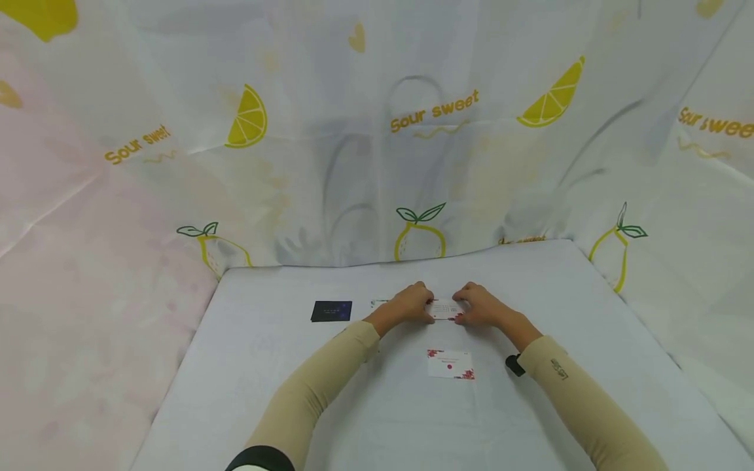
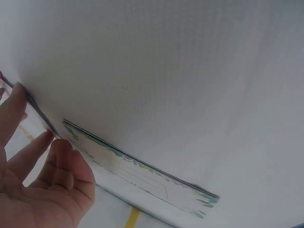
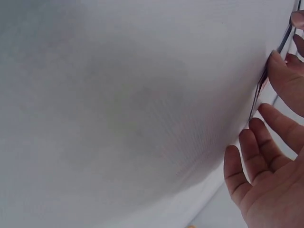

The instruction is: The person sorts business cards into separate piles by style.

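Between my two hands lies a small stack of white cards point(image 1: 444, 309) with red floral corners and printed lines. My left hand point(image 1: 411, 303) pinches its left end, thumb at the near edge and fingers at the far edge. From the right, my right hand point(image 1: 480, 305) grips the other end the same way. In the right wrist view the stack shows edge-on at the thumb and forefinger. A pile of white cards with green leaf corners point(image 2: 137, 171) lies beside my left hand, mostly hidden behind that hand in the head view.
Nearer to me, a white card with red floral corners and a red dot point(image 1: 450, 364) lies flat. Dark blue cards point(image 1: 331, 311) are stacked to the left. A lemon-printed curtain point(image 1: 365, 163) hangs behind the white table point(image 1: 259, 373).
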Action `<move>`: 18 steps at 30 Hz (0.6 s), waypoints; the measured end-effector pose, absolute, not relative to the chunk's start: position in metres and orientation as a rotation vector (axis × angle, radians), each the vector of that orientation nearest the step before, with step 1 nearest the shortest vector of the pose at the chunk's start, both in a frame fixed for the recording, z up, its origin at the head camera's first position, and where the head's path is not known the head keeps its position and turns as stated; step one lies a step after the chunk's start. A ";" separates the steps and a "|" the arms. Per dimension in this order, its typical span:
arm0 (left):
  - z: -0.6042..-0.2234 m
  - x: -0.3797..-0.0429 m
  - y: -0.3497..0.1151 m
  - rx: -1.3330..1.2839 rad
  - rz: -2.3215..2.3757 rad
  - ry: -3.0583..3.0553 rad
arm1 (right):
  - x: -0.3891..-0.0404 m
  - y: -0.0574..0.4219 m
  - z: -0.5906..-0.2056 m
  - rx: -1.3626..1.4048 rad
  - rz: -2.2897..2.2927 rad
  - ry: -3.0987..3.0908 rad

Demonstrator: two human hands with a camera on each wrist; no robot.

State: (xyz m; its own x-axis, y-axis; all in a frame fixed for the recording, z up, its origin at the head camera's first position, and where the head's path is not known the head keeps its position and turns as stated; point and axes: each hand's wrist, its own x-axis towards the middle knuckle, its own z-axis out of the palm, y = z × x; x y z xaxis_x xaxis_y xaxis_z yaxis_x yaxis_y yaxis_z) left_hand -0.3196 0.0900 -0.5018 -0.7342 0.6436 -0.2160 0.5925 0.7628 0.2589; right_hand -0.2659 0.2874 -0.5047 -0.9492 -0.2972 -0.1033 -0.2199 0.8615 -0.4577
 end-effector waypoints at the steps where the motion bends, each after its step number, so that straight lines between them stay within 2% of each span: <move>1: -0.503 -0.320 0.090 0.964 0.249 2.667 | -0.265 0.288 -0.504 -0.404 -0.670 2.867; 18: -0.502 -0.321 0.086 0.965 0.299 2.654 | -0.263 0.286 -0.503 -0.189 -0.728 2.822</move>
State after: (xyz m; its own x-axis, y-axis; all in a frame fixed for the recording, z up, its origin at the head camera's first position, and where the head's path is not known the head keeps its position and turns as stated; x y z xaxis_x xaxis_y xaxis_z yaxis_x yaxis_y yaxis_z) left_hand -0.3208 0.0863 -0.5019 -0.7291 0.6521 -0.2079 0.5895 0.7526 0.2934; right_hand -0.2633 0.2856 -0.5030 -0.9673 -0.1780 -0.1805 -0.0685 0.8690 -0.4900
